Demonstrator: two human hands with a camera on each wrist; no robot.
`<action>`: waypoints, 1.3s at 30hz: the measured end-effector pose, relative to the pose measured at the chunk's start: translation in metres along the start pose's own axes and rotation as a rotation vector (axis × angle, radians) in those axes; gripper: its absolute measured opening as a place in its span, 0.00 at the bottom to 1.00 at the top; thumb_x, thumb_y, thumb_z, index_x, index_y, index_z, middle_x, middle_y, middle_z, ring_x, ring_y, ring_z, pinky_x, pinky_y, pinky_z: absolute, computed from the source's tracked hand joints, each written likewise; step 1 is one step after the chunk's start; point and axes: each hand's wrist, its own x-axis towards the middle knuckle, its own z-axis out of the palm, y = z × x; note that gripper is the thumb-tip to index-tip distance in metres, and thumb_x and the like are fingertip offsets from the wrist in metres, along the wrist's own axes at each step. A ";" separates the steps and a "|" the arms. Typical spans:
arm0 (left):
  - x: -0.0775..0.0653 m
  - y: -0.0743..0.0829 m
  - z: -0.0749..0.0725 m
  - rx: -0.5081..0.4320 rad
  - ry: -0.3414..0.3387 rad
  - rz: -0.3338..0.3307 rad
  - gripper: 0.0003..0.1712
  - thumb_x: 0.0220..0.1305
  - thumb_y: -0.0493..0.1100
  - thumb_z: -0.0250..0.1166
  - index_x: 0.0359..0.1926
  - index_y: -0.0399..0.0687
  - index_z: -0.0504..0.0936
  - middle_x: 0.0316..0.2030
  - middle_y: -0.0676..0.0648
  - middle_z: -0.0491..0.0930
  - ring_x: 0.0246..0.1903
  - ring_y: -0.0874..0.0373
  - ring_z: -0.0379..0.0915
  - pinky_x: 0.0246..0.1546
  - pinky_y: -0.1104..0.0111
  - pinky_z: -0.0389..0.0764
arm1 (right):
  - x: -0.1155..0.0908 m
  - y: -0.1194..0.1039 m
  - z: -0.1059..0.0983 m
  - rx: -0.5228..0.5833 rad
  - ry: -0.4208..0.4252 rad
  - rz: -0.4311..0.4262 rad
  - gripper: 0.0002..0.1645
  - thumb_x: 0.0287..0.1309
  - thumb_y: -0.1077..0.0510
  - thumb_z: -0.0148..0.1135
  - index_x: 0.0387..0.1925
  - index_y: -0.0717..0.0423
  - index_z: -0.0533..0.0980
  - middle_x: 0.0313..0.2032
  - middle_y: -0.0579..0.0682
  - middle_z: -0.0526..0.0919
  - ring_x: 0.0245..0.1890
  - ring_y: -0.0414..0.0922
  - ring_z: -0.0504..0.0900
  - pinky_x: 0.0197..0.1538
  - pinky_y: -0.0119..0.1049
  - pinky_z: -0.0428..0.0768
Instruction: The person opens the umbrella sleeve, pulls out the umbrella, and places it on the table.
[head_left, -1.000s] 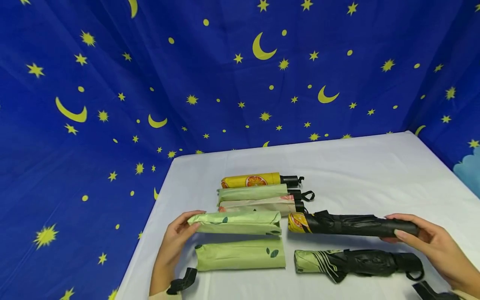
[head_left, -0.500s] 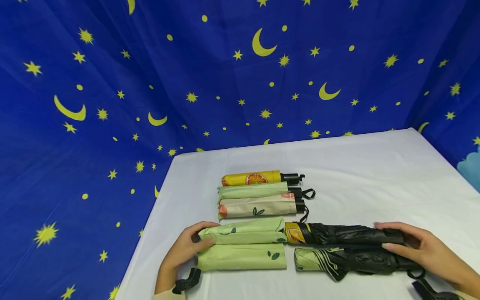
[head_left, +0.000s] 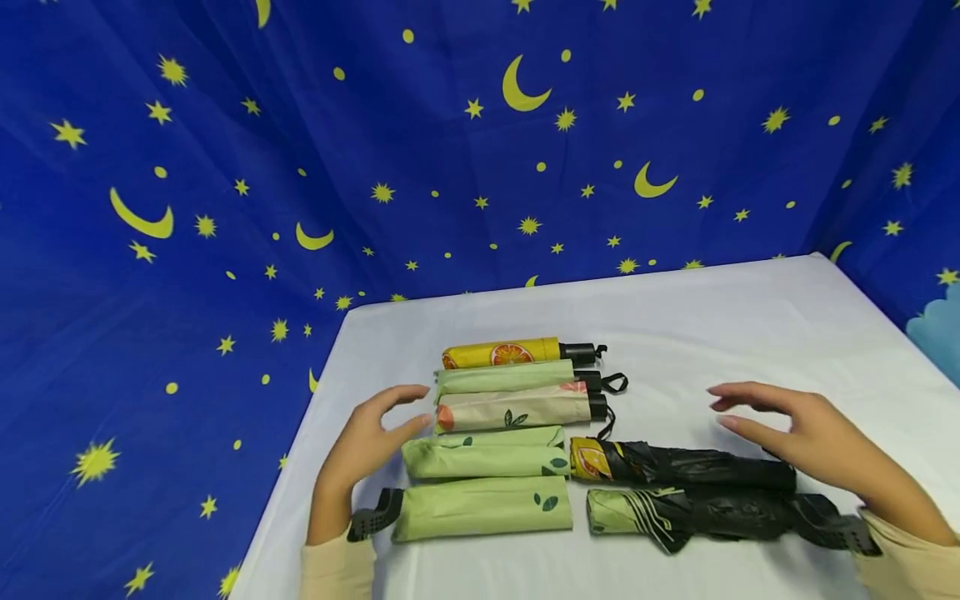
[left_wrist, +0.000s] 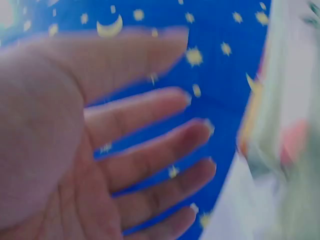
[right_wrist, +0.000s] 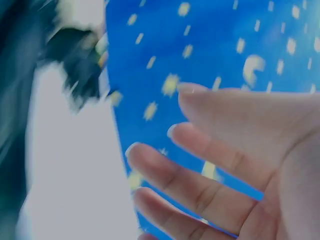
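Observation:
My left hand (head_left: 367, 442) hovers with spread fingers by the left ends of a cream folded umbrella (head_left: 517, 410) with pink print and a green leaf-print fabric sleeve (head_left: 487, 454). Nothing lies in its grasp; the left wrist view shows the bare palm and fingers (left_wrist: 165, 170). My right hand (head_left: 810, 433) is raised above the handle end of a black folded umbrella (head_left: 690, 464) with a yellow orange-slice tip. Its fingers (right_wrist: 165, 165) are relaxed and hold nothing. Nearer me lie a second green sleeve (head_left: 483, 508) and a black umbrella with green striped edge (head_left: 720, 512).
Farther back, a yellow orange-slice umbrella (head_left: 502, 353) and a pale green umbrella (head_left: 506, 379) lie parallel to the cream one, handles to the right. A white cloth covers the table (head_left: 712, 325). Blue star-and-moon curtains (head_left: 450, 150) stand behind and at the sides.
The held green sleeve and black orange-slice umbrella came down toward me onto the table, just behind the front pair. Both hands then let go and rose away from them.

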 end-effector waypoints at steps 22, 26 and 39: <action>0.072 0.002 0.023 0.234 -0.239 -0.271 0.27 0.51 0.38 0.82 0.54 0.49 0.86 0.43 0.46 0.81 0.41 0.51 0.77 0.42 0.54 0.82 | 0.115 -0.059 0.106 -0.275 -0.315 -0.127 0.33 0.54 0.52 0.79 0.55 0.68 0.80 0.47 0.60 0.86 0.46 0.57 0.84 0.49 0.53 0.84; 0.079 0.003 0.028 0.312 -0.258 -0.199 0.26 0.48 0.34 0.82 0.51 0.45 0.88 0.39 0.48 0.82 0.36 0.55 0.75 0.40 0.58 0.82 | 0.118 -0.057 0.107 -0.295 -0.252 -0.165 0.27 0.53 0.54 0.80 0.51 0.64 0.82 0.42 0.57 0.87 0.41 0.54 0.85 0.43 0.51 0.85; 0.055 0.022 -0.007 0.088 -0.192 -0.052 0.24 0.55 0.35 0.79 0.51 0.48 0.80 0.52 0.44 0.79 0.52 0.44 0.79 0.49 0.55 0.84 | 0.112 -0.059 0.062 0.083 -0.216 -0.271 0.29 0.69 0.46 0.65 0.63 0.60 0.77 0.47 0.49 0.85 0.38 0.38 0.83 0.39 0.41 0.83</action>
